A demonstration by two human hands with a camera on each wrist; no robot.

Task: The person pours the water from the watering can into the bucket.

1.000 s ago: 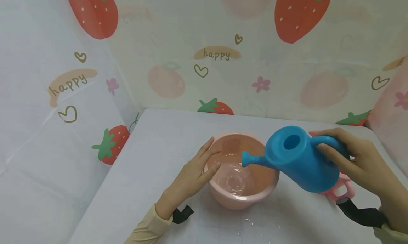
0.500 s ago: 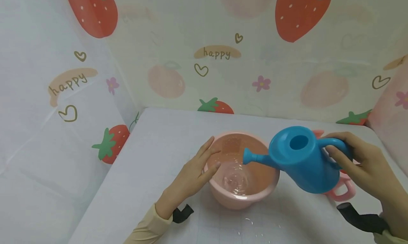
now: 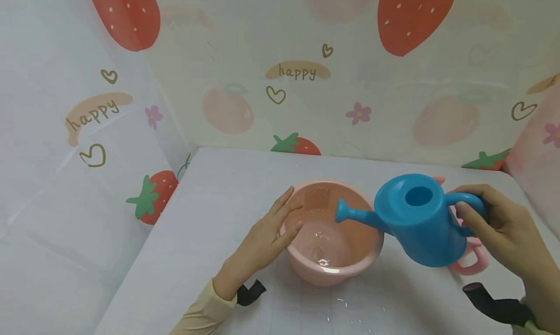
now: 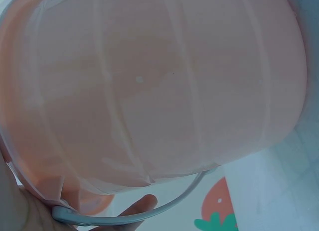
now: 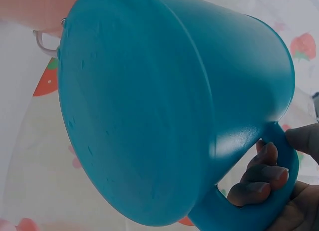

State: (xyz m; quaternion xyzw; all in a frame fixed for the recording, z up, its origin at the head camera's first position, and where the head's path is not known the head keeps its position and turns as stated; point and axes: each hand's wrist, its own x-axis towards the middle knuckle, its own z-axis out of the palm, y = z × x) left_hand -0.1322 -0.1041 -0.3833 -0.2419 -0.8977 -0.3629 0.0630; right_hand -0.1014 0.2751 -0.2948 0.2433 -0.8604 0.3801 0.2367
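My right hand [image 3: 509, 228] grips the handle of a blue watering can [image 3: 428, 238], held up at the right of a pink bucket [image 3: 315, 276]. The can's spout reaches over the bucket's right rim and points slightly upward. Water droplets cling to the can's underside in the right wrist view, where my fingers [image 5: 259, 183] pass through the handle loop. Clear water with small ripples lies in the bucket. My left hand [image 3: 264, 238] rests at the bucket's left rim with fingers extended over the inside. A grey bail handle [image 4: 134, 218] hangs by that hand in the left wrist view.
Behind the can, mostly hidden, stands a pink item with a loop handle [image 3: 474, 262]. Water drops [image 3: 343, 303] dot the white table [image 3: 218, 194] in front of the bucket. A strawberry-print sheet [image 3: 350, 82] rises behind the table. Black pieces [image 3: 251, 293] stick out at both wrists.
My right hand has shifted the watering can a little right and tipped it back, so the spout sits higher. Ripples in the bucket have shrunk. My left hand has stayed in place.
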